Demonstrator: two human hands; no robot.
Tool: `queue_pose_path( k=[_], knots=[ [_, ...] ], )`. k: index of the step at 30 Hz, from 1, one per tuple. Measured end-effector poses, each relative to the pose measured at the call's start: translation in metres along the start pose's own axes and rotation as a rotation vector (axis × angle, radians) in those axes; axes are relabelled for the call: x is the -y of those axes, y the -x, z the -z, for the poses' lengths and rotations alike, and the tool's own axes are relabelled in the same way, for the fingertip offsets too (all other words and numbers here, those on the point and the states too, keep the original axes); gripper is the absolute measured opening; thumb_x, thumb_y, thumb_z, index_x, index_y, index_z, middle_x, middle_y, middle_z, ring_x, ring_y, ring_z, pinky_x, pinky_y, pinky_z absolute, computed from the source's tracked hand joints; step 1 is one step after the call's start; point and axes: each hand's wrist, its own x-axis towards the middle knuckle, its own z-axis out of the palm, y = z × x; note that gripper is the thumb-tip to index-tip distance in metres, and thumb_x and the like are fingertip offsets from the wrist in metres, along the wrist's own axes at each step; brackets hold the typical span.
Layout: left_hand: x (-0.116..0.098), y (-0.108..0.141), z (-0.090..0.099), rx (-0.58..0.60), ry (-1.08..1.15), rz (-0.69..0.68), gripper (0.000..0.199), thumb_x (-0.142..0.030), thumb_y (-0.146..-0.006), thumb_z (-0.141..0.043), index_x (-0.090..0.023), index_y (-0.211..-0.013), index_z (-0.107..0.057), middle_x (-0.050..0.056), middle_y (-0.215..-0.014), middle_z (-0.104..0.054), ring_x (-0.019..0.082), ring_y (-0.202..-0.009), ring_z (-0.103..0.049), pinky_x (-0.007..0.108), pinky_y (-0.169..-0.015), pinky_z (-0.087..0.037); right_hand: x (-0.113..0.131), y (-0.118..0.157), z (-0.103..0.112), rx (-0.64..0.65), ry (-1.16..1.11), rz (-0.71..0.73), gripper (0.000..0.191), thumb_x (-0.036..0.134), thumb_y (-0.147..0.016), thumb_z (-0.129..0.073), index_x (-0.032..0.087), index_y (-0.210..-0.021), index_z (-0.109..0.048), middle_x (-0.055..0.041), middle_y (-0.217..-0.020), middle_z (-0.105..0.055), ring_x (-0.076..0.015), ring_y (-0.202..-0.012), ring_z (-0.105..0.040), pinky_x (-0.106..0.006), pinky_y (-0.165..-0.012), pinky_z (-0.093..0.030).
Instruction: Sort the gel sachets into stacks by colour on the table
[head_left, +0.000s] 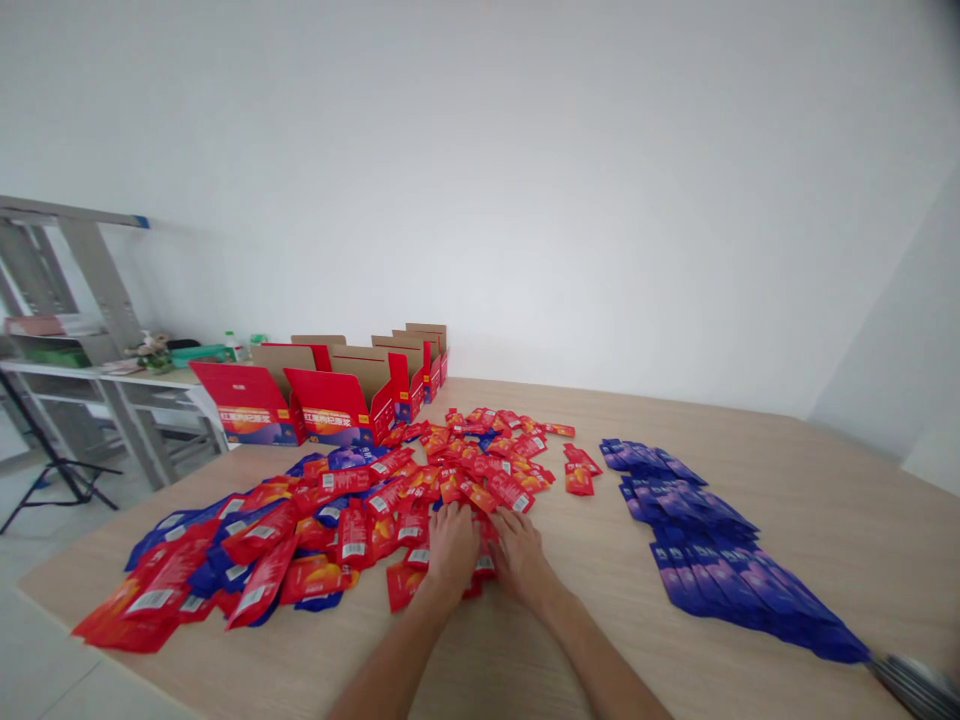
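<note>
Red sachets with orange pictures and white labels lie in a wide loose pile, mixed with blue ones, on the wooden table. My left hand rests on the near edge of the pile, its fingers bent over red sachets. Just right of it, my right hand touches the pile's edge with its fingers spread. Sachets lie under and between both hands; whether either one grips any is hidden. A few red sachets sit apart to the right. Further right, blue sachets lie overlapped in rows.
Open red cartons with brown inner flaps stand at the back left of the table. Behind them is a white wall. A side desk with flowers, grey metal frames and a black tripod are at the far left.
</note>
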Motion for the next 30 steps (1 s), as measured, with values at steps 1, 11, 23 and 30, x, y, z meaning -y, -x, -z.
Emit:
queue_pose_path(
  k=[1,11,23,30],
  knots=[
    [0.006,-0.006,0.000,0.000,-0.013,0.029,0.033,-0.022,-0.093,-0.039,-0.017,-0.111,-0.067,0.014,-0.118,-0.065,0.025,-0.114,-0.056,0.037,-0.100,-0.039,0.002,-0.004,-0.003,0.003,-0.008,-0.002,0.046,0.035,-0.094,-0.043,0.023,-0.138,-0.054,-0.0085,-0.145,-0.050,-0.0291,-0.135,-0.040,-0.047,-0.110,-0.035],
    [0.042,-0.044,-0.012,-0.077,-0.165,0.193,0.033,-0.029,-0.092,-0.042,-0.015,-0.102,-0.071,0.016,-0.111,-0.068,0.031,-0.110,-0.057,0.041,-0.091,-0.041,0.010,-0.029,-0.023,-0.019,-0.084,0.060,0.046,0.039,-0.097,-0.039,0.021,-0.135,-0.057,-0.0115,-0.143,-0.052,-0.0307,-0.134,-0.041,-0.052,-0.112,-0.033],
    [0.053,-0.065,-0.012,0.018,-0.132,0.218,0.032,-0.020,-0.091,-0.041,-0.011,-0.091,-0.072,0.016,-0.091,-0.072,0.026,-0.092,-0.067,0.034,-0.081,-0.047,0.009,-0.030,-0.023,-0.033,-0.139,0.049,0.039,0.033,-0.095,-0.042,0.022,-0.127,-0.062,-0.0094,-0.139,-0.055,-0.0288,-0.130,-0.043,-0.049,-0.111,-0.033],
    [0.056,-0.047,-0.002,-0.196,0.010,0.117,0.038,-0.026,-0.098,-0.027,-0.017,-0.097,-0.063,0.012,-0.106,-0.067,0.024,-0.105,-0.060,0.034,-0.090,-0.045,0.006,-0.033,-0.024,-0.090,-0.174,0.046,0.039,0.032,-0.094,-0.045,0.022,-0.128,-0.062,-0.0093,-0.141,-0.053,-0.0285,-0.131,-0.043,-0.049,-0.111,-0.034]
  ],
)
